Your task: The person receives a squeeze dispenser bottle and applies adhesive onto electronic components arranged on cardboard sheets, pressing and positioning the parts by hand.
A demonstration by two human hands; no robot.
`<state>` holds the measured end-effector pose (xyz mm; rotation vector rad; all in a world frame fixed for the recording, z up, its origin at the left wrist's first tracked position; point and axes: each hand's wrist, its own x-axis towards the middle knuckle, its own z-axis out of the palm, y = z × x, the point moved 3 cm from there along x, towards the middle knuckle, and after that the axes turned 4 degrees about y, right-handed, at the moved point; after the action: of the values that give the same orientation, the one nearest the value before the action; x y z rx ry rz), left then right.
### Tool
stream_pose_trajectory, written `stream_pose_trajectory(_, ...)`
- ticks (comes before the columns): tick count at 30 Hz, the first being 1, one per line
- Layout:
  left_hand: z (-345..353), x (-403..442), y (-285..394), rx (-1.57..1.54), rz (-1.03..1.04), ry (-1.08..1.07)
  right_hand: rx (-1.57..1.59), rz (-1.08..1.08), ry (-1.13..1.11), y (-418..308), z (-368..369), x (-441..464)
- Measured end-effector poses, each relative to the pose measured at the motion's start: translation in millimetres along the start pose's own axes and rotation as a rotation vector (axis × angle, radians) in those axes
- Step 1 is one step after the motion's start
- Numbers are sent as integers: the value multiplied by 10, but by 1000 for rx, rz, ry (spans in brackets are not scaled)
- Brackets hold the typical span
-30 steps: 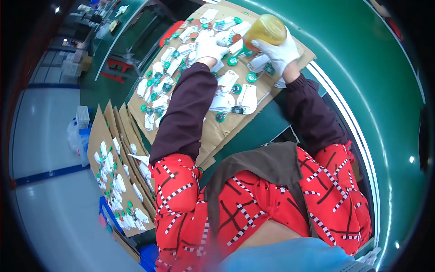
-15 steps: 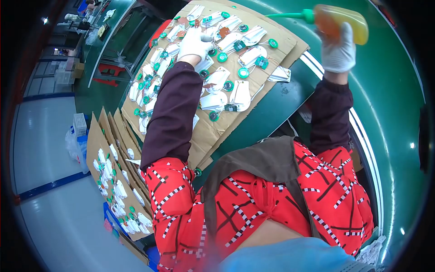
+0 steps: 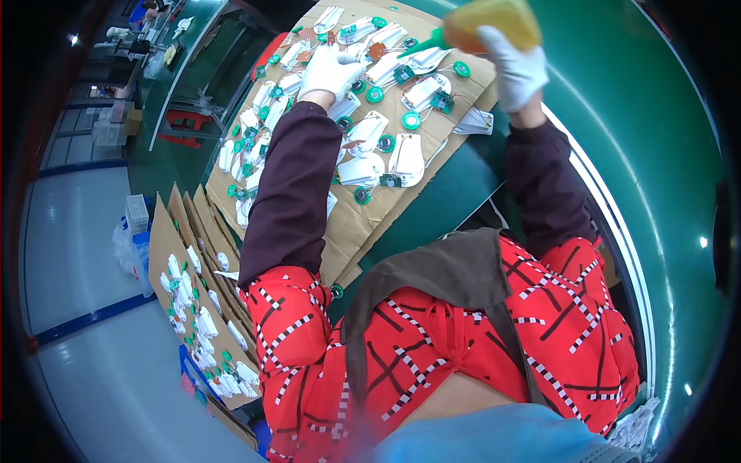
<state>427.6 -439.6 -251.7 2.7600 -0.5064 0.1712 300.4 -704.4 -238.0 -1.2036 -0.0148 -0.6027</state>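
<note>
My right hand (image 3: 519, 71), in a white glove, is closed around a bottle (image 3: 494, 25) of yellow liquid with a green nozzle (image 3: 423, 44). The bottle is tilted, its nozzle pointing left and down over white parts. My left hand (image 3: 330, 73), also gloved, rests among the parts on the cardboard sheet (image 3: 351, 231); what its fingers hold, if anything, is hidden. Around it lie several white plastic pieces (image 3: 360, 170) with wires, small green boards (image 3: 442, 102) and round green-rimmed discs (image 3: 411, 120).
Further cardboard sheets (image 3: 181, 262) with similar parts lean at the lower left. The green table (image 3: 617, 116) extends to the right, with a white edge strip (image 3: 610, 201). A red stool (image 3: 187, 122) and another workbench (image 3: 189, 65) are at the upper left.
The bottle went from above the parts out to the right, then came back left with its nozzle over them. My left hand moved slightly left and up, then stayed nearly still.
</note>
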Motion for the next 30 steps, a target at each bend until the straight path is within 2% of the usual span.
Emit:
stream_pose_trajectory(2,35,9,31,-22,-33,-7,117,-21,75,108,292,-10)
stream_pose_trajectory(4,44,20,27,-41,-66,-13,142,17,57,243,453,34)
stream_pose_trajectory(6,55,16,37,87,19,21,-91,-86,65,294,574,49)
stream_pose_trajectory(11,105,3,-63,15,1,15,-219,21,-15,240,734,106)
stream_pose_trajectory(18,133,8,-89,21,39,54,-123,-3,-54,326,791,103)
stream_pose_trajectory(19,136,22,-99,21,39,54,-152,-11,-54,307,791,83)
stream_pose_trajectory(21,160,35,-145,-114,-133,-118,-180,-19,-56,260,805,66)
stream_pose_trajectory(27,168,30,-160,-110,-83,-79,-212,2,-81,229,830,33)
stream_pose_trajectory(30,178,23,-160,-128,-87,-67,-340,33,-71,170,832,18)
